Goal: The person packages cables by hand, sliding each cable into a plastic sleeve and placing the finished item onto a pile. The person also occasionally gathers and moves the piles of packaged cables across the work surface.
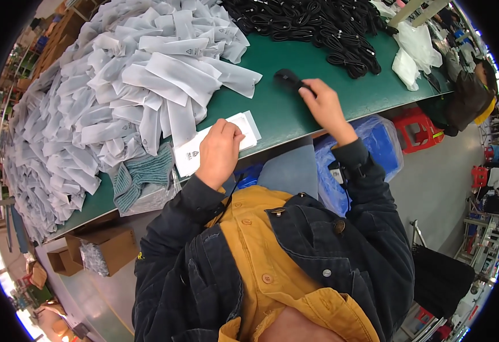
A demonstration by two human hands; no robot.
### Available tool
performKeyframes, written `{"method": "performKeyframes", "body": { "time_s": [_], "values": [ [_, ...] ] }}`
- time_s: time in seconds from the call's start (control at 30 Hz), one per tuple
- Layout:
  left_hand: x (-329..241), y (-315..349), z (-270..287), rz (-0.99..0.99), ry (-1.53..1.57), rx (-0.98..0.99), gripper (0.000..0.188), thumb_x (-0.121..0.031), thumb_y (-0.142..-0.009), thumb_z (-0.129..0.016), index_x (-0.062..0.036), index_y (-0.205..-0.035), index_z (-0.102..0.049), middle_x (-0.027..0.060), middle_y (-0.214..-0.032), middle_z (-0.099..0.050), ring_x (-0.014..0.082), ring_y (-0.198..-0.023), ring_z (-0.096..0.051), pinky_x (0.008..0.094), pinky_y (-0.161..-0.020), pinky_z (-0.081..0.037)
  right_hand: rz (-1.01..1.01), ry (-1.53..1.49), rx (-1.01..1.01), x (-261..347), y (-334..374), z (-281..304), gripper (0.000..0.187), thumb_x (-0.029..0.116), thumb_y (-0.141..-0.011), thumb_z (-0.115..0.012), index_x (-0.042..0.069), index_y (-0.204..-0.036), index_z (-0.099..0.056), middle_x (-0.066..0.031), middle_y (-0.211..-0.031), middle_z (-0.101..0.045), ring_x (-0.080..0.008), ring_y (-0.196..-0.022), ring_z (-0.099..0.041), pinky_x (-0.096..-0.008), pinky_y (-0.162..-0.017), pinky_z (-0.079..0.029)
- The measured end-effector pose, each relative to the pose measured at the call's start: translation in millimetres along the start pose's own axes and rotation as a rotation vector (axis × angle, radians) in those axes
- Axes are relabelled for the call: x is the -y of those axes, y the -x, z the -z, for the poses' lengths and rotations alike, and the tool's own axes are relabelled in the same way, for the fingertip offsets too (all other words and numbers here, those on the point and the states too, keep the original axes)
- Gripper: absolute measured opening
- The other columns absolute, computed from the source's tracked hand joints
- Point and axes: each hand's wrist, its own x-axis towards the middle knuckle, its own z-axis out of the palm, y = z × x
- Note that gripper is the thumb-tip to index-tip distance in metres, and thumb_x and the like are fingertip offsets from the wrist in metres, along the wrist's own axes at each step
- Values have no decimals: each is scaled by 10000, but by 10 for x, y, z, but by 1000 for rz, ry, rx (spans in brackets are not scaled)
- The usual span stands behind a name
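My right hand (pixel 325 107) is raised over the table's front part, its fingers closed around one end of a bundled black cable (pixel 288 78). The cable's far end is slightly blurred. Near the table edge, my left hand (pixel 220 149) rests with curled fingers on a stack of flat white plastic bags (pixel 189 158), gripping at the top one; its fingertips are partly hidden. To the left of that hand lies a grey-green knitted cloth (pixel 141 178). A large heap of frosted white bags (pixel 164 77), many of them looking filled, rises beyond and to the left.
A pile of black bundled cables (pixel 323 25) lies at the back of the green table (pixel 261 68). Crumpled white plastic (pixel 415 54) sits at the right end. Below are a blue plastic-lined bin (pixel 360 151), a red stool (pixel 418 130) and a cardboard box (pixel 112 248).
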Motion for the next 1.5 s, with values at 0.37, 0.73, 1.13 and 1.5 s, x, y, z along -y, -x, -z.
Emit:
{"method": "performKeyframes", "body": {
  "time_s": [0.37, 0.73, 1.13, 1.5],
  "values": [
    [6, 29, 74, 386, 447, 63, 60, -11, -892, -654, 20, -905, -604, 56, -821, -606, 118, -680, -528, 254, -645, -454, 101, -182, 203, 892, 319, 95, 341, 31, -880, -630, 45, -1220, -623, -116, -879, -558, -273, -745, -571, -337, -640, -467],
    [-74, 6, 138, 189, 470, 52, 87, 31, -869, -638, -11, -917, -579, 63, -887, -572, 147, -766, -541, 262, -707, -455, 207, -168, 385, 878, 324, 85, 325, 42, -870, -646, 67, -1194, -630, -111, -874, -544, -286, -743, -581, -377, -647, -481],
    [-151, -279, 403, 23, 421, 68, 96, 5, -855, -651, -38, -899, -578, 93, -1079, -589, 238, -1007, -565, 329, -850, -452, 58, -698, 244, 1137, -19, -8, 307, -10, -838, -685, 40, -1137, -635, -81, -1051, -553, -133, -854, -527, -259, -734, -460],
    [-117, -767, 798, 415, 1341, 61, 123, -153, -989, -567, -54, -1040, -619, 10, -1085, -600, 122, -996, -568, 309, -878, -485, 257, -700, 69, 1545, -726, -142, 367, -15, -823, -697, 47, -1178, -623, -125, -1241, -504, -144, -869, -537, -248, -764, -462]
  ]
}}
